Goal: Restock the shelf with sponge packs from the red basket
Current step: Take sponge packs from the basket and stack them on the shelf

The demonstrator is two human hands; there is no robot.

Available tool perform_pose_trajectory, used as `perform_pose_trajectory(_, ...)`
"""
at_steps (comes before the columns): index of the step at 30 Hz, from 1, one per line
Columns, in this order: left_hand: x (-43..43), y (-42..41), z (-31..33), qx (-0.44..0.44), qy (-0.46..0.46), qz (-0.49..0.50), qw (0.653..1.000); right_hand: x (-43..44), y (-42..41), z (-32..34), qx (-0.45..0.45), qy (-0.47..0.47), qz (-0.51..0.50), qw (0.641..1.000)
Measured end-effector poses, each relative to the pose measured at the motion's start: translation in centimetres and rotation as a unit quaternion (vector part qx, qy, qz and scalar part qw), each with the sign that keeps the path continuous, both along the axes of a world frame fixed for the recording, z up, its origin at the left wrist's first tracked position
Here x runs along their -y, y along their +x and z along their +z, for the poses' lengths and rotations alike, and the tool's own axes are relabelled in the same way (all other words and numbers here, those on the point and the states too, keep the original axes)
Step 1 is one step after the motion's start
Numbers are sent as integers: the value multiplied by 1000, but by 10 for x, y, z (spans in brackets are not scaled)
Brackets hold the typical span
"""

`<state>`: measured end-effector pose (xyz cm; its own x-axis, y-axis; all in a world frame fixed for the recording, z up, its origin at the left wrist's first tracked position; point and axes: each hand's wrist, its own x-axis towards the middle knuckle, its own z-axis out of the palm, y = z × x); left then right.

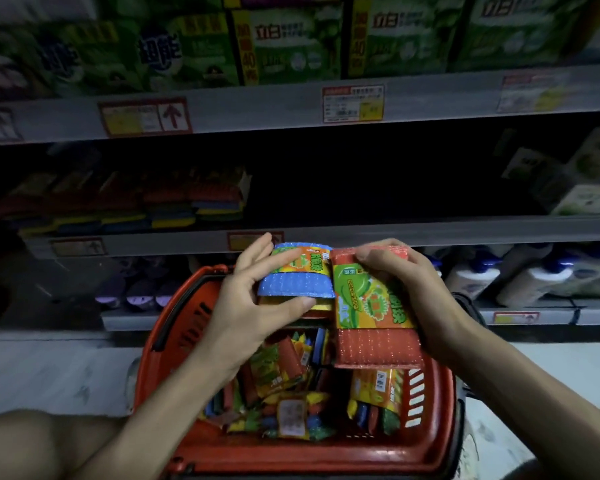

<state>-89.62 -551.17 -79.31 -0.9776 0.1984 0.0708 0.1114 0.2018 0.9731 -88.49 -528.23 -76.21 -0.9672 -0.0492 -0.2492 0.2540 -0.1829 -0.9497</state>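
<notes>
Above the red basket [160, 327], the left hand [243, 306] pinches a blue-topped sponge pack [297, 284] between thumb and fingers [257, 251]. The right hand [416, 282] clasps a red-topped sponge pack [371, 317], fingers curled over its far end. The two packs touch side by side. More packs [284, 386] lie loose in the basket. Stacked sponges [174, 206] sit on the dim middle shelf [430, 230].

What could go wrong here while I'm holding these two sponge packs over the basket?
The left hand pinches the blue-topped pack loosely, so it might slip back into the red basket. The shelf gap beside the stocked sponges is dark, so packs may land crooked.
</notes>
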Motion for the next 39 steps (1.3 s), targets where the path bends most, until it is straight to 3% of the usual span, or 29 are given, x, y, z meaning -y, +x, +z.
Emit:
perform_pose_trajectory(3,1,-1,13,-17,45,-22,999,2,-1,3,-9,-8,-15,1000)
perform_pose_trajectory(6,-3,0,17,-46,106,49,992,7,-2,8,-10,-23,-15,1000)
perform_pose_trajectory(10,-1,-4,11,29,174,111,978,15,-6,10,-40,-22,-14,999)
perform_pose_trajectory(17,9,-13,2,90,150,147,974,30,-8,1,-45,-7,-8,999)
perform_pose_trajectory(22,12,-1,9,168,29,80,982,39,-12,0,-87,54,18,995)
perform_pose_trajectory(29,27,-16,24,193,142,118,963,33,-19,8,-100,35,48,993)
perform_pose_trajectory(35,11,-4,23,234,180,96,951,24,-26,16,-97,15,76,992)
perform_pose_trajectory(39,19,-12,16,198,165,71,964,20,-25,20,-117,36,77,989)
